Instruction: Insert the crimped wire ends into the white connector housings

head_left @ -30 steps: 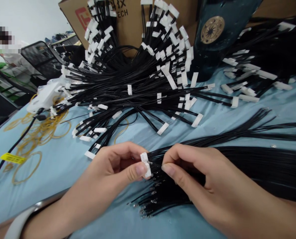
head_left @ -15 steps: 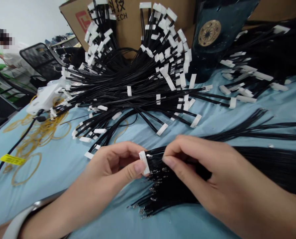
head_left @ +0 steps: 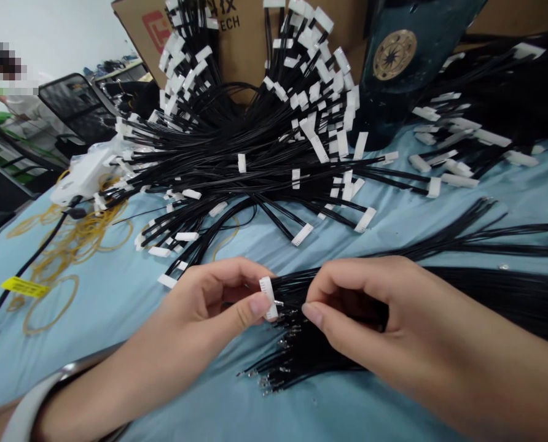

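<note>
Between the thumb and fingers of my left hand [head_left: 230, 301] is a white plastic connector housing [head_left: 268, 298], held upright with black wires running out of its right side. My right hand [head_left: 366, 313] pinches a thin black wire just right of the housing. That wire's metal terminal [head_left: 279, 303] sits at the housing's right edge; how deep it goes in I cannot tell. Below and between the hands lies a bundle of loose black wires [head_left: 495, 307] with bare metal terminals [head_left: 269, 383] at their left ends.
A large heap of wired harnesses [head_left: 237, 141] with white connectors lies behind my hands, before a cardboard box [head_left: 250, 55]. A dark blue bottle [head_left: 389, 80] stands right of it. Yellow rubber bands [head_left: 80, 227] and a power strip [head_left: 83, 178] lie left. A person [head_left: 11, 86] is far left.
My right hand has shifted slightly down along the housing. A terminal that stood near the housing's top is gone from there, and one now shows lower at its edge. The view has tilted slightly.
</note>
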`<state>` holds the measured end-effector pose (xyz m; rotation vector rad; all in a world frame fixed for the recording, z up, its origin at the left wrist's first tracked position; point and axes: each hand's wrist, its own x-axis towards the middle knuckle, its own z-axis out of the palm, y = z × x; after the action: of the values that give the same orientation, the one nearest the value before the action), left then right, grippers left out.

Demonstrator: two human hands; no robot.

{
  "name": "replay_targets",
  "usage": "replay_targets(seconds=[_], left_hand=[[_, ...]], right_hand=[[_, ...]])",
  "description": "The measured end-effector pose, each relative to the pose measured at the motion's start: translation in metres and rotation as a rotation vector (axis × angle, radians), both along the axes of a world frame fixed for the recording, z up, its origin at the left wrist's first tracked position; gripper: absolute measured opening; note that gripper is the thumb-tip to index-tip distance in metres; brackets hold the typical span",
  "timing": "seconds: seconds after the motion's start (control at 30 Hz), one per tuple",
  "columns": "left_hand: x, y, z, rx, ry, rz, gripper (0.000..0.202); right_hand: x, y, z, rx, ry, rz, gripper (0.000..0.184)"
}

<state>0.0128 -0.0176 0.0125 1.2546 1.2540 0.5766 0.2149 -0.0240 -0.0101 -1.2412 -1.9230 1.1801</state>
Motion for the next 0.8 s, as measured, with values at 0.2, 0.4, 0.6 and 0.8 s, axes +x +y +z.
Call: replay_targets(seconds=[0.2,0.4,0.6,0.8], left_hand=[[0.0005,-0.0008,0.0009,-0.004,0.003,-0.011,0.006],[0.0034,0.0009,0.0007,0.028,0.052,-0.017,0.007],[0.004,0.0004,0.001,0.036,0.056,-0.027,0.008],[0.0032,-0.0003,0.0014,0.041,0.057,-0.038,0.007]], right_hand=[[0.0014,0.0021,0.0009,-0.124,0.049,-0.022,0.023],[0.0009,0.0022,0.0035,-0.208,0.071,-0.005,0.022],[0.0009,0.004,0.0031,-0.191,0.042,-0.003,0.022],[-0.0011,0.0068,0.0038,-0.138,-0.024,0.008,0.019]])
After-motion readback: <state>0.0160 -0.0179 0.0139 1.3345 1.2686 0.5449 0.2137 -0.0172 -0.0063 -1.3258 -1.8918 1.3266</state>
